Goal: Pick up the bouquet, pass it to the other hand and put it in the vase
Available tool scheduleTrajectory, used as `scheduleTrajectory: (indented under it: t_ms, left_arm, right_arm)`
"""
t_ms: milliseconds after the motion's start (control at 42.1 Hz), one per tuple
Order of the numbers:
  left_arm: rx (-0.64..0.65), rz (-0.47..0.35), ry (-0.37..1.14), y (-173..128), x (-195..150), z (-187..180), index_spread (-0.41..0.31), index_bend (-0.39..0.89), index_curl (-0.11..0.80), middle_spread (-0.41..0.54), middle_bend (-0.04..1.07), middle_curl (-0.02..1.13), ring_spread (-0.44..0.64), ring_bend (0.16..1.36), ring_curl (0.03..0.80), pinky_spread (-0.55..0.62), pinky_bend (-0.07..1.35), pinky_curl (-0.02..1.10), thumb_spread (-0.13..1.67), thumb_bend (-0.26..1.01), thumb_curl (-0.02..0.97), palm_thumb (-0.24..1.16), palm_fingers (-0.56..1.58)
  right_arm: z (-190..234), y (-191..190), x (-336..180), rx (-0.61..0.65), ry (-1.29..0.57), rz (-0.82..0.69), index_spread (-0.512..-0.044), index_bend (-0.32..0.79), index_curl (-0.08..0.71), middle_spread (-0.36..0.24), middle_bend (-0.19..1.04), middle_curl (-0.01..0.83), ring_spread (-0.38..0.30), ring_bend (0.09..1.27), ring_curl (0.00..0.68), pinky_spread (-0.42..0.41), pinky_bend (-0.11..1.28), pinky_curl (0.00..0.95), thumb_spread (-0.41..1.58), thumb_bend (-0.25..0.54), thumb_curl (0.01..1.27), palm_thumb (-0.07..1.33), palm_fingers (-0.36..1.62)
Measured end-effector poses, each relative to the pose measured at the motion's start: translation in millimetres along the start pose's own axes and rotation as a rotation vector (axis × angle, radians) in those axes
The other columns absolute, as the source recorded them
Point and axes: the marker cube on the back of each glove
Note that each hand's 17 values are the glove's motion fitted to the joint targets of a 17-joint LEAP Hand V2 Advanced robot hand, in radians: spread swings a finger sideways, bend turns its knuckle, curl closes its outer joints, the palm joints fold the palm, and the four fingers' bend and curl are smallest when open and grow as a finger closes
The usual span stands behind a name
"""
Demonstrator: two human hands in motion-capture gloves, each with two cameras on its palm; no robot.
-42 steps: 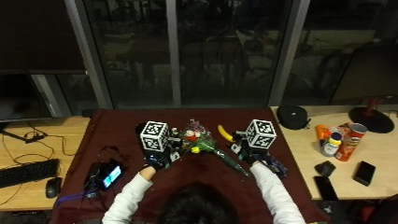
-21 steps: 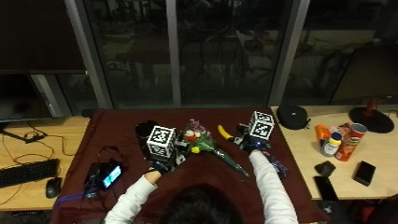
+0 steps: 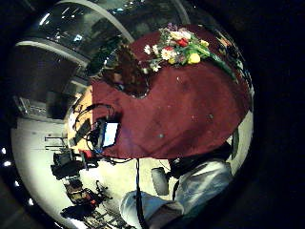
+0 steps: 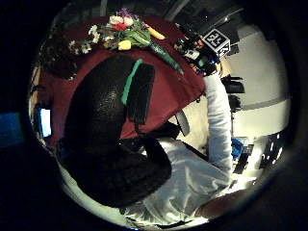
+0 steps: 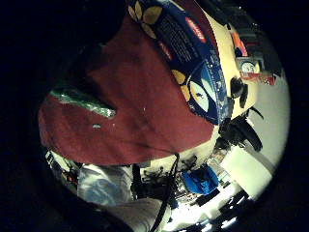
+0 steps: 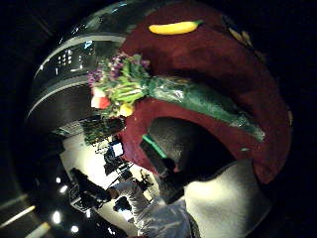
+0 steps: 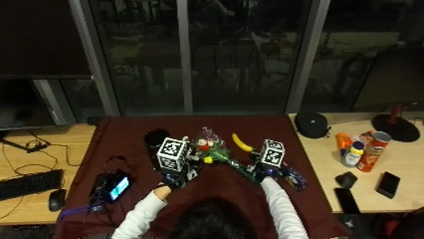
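**On the cloth: bouquet lying flat between two hovering hands**

Near the cloth's middle lies the bouquet (image 7: 218,157), flat on the dark red cloth (image 7: 132,139) that covers the table. Its flower heads point toward the far edge; its green-wrapped stems (image 6: 208,101) run back toward the person's right side. The wrap's tip (image 5: 82,101) rests on the cloth close under the right palm.

The right hand (image 7: 268,167) sits over the stem end; whether it touches the wrap cannot be told, nor can the set of its fingers. The left hand (image 7: 173,169) hangs over the cloth just beside the flower heads, apart from them. Its fingers (image 4: 113,110) show in the left thumb side palm view extended over bare cloth, holding nothing.

The vase (image 7: 156,138), dark and upright, stands on the cloth just beyond the left hand, near the flower heads. A banana (image 7: 242,143) lies on the cloth on the bouquet's other side, toward the far edge. A patterned packet (image 7: 293,178) lies at the cloth's right edge beside the right hand. A lit phone (image 7: 118,185) with cables rests near the cloth's left edge.
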Motion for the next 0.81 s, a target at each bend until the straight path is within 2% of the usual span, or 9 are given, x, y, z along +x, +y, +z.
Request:
scheduleTrajectory:
  t_ms: [48, 214, 452, 570, 642, 689, 761, 808]
  left_arm:
    - [-0.003, 0.0, 0.009, 0.9, -0.5, 1.4, -0.03, 0.19, 0.355, 0.245, 0.17, 0.25, 0.48, 0.45, 0.212, 0.47, 0.2, 0.28, 1.18, -0.02, 0.272, 0.19, 0.03]
    - [-0.006, 0.002, 0.016, 1.1, -0.1, 8.8, -0.036, 0.19, 0.362, 0.245, 0.17, 0.26, 0.48, 0.45, 0.215, 0.47, 0.2, 0.29, 1.19, -0.02, 0.274, 0.2, 0.03]
    - [-0.019, 0.012, 0.03, 2.0, 1.2, 10.2, -0.039, 0.19, 0.369, 0.246, 0.18, 0.26, 0.49, 0.44, 0.22, 0.47, 0.19, 0.29, 1.2, -0.02, 0.275, 0.2, 0.02]
    - [-0.019, 0.012, 0.023, 1.8, 1.2, 10.0, -0.044, 0.18, 0.371, 0.246, 0.18, 0.26, 0.49, 0.44, 0.223, 0.47, 0.19, 0.3, 1.2, -0.02, 0.274, 0.2, 0.02]
    - [-0.022, 0.016, 0.021, 1.2, 1.8, 11.1, -0.045, 0.18, 0.371, 0.246, 0.18, 0.26, 0.49, 0.44, 0.224, 0.47, 0.19, 0.3, 1.2, -0.02, 0.274, 0.2, 0.02]
    - [-0.028, 0.021, 0.021, 1.3, 2.7, 11.8, -0.046, 0.18, 0.372, 0.246, 0.18, 0.27, 0.49, 0.44, 0.225, 0.47, 0.2, 0.3, 1.2, -0.02, 0.274, 0.21, 0.02]
    - [-0.043, 0.023, 0.026, 1.7, 3.9, 12.6, -0.046, 0.18, 0.372, 0.246, 0.18, 0.27, 0.49, 0.44, 0.226, 0.46, 0.2, 0.3, 1.2, -0.02, 0.274, 0.21, 0.02]
    - [-0.06, 0.026, 0.029, 2.1, 4.4, 13.3, -0.047, 0.18, 0.372, 0.246, 0.18, 0.27, 0.49, 0.44, 0.227, 0.46, 0.2, 0.3, 1.2, -0.02, 0.274, 0.21, 0.02]
  right_arm:
    - [5.1, 2.9, -3.2, 0.078, 0.02, -0.071, -0.168, 0.07, 0.117, 0.042, 0.26, 0.373, -0.012, 0.69, 0.369, 0.122, 0.7, 0.359, 1.02, -0.032, 0.29, 0.33, 0.46]
    - [19.5, 21.5, -6.1, 0.113, 0.027, -0.071, -0.174, 0.07, 0.116, 0.028, 0.28, 0.386, -0.025, 0.69, 0.368, 0.112, 0.67, 0.354, 0.99, -0.036, 0.29, 0.29, 0.46]
    - [46.0, 17.0, -6.6, 0.073, 0.032, -0.02, -0.181, 0.07, 0.121, 0.001, 0.31, 0.403, -0.044, 0.67, 0.365, 0.088, 0.64, 0.346, 1.01, -0.003, 0.31, 0.38, 0.48]
    - [52.5, 15.3, -9.8, 0.128, 0.074, 0.001, -0.211, 0.08, 0.13, -0.021, 0.36, 0.421, -0.073, 0.63, 0.368, 0.049, 0.59, 0.344, 1.02, 0.01, 0.32, 0.46, 0.43]
    - [53.9, 16.2, -11.8, 0.134, 0.077, 0.01, -0.242, 0.13, 0.146, -0.042, 0.36, 0.424, -0.089, 0.61, 0.364, 0.022, 0.57, 0.337, 1.03, 0.029, 0.33, 0.53, 0.47]
    - [54.0, 17.0, -12.3, 0.128, 0.075, 0.014, -0.26, 0.2, 0.175, -0.05, 0.34, 0.42, -0.095, 0.59, 0.356, 0.013, 0.54, 0.33, 1.04, 0.032, 0.34, 0.56, 0.51]
    - [54.7, 19.0, -12.5, 0.118, 0.08, 0.018, -0.274, 0.17, 0.196, -0.056, 0.32, 0.419, -0.101, 0.56, 0.355, 0.002, 0.51, 0.328, 1.04, 0.02, 0.34, 0.59, 0.53]
    - [54.6, 20.2, -12.4, 0.123, 0.092, 0.024, -0.297, 0.2, 0.218, -0.049, 0.3, 0.416, -0.104, 0.56, 0.359, -0.009, 0.5, 0.327, 1.05, 0.048, 0.35, 0.65, 0.56]
